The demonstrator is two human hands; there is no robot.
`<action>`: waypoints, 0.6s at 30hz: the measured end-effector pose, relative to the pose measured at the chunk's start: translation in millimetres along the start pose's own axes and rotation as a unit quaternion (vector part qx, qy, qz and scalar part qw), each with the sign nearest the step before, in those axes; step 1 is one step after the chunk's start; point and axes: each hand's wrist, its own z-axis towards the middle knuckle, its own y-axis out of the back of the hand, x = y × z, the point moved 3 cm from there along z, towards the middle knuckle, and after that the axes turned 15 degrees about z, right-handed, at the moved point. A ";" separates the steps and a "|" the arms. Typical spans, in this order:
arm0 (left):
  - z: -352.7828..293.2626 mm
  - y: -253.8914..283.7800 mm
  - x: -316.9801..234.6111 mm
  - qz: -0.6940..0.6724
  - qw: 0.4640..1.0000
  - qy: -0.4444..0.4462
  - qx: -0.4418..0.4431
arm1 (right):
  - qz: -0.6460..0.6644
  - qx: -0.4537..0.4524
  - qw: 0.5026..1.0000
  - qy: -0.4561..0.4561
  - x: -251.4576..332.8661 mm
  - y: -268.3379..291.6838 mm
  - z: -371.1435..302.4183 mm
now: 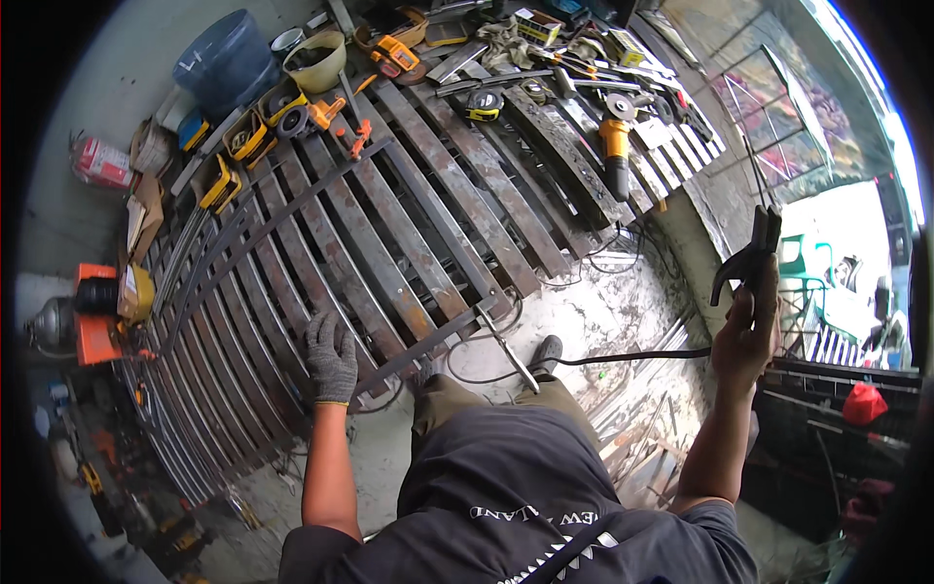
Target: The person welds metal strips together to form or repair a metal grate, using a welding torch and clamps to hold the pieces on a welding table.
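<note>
The left hand (331, 358) wears a gray glove. It sits in the lower left part of the frame. It lies flat on the metal gate (389, 234), with the fingers spread out and loose, not closed around anything. The gate is a big frame of rusty flat bars. It fills the middle of the frame and lies flat over the floor. A thin dark bar (292, 209) lies slanted across the gate, from the middle left up toward the top.

The right hand (744, 336) is bare. It is up in the air at the right side of the frame. Its fingers are closed tight around the welding holder (754, 255), a dark clamp tool that points up. A black cable (632, 357) runs from the hand toward the middle of the frame, near the person's shoe (547, 352).

At the top of the frame many tools lie on the gate. An orange and black grinder (615, 151) lies at the upper right. A tape measure (484, 105) lies at the top middle. A yellow hard hat (316, 60) and a blue barrel (226, 60) sit at the upper left. Yellow clamps (248, 136) lie near them. An orange machine (95, 311) stands at the far left, well apart from the hands.
</note>
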 end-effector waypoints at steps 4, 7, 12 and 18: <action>-56.1 9.9 -63.9 0.028 0.998 0.060 -0.015 | 0.048 0.109 0.992 0.031 -48.4 -20.0 32.0; -101.5 23.9 -109.5 0.035 0.995 0.093 -0.023 | 0.094 0.170 0.981 0.009 -68.3 -22.5 56.2; -167.8 43.6 -155.7 0.074 0.988 0.137 -0.013 | 0.171 0.164 0.970 0.056 -57.5 -5.6 105.0; -201.6 41.7 -143.1 0.040 0.969 0.225 -0.090 | 0.233 0.039 0.958 0.164 -15.0 28.9 172.4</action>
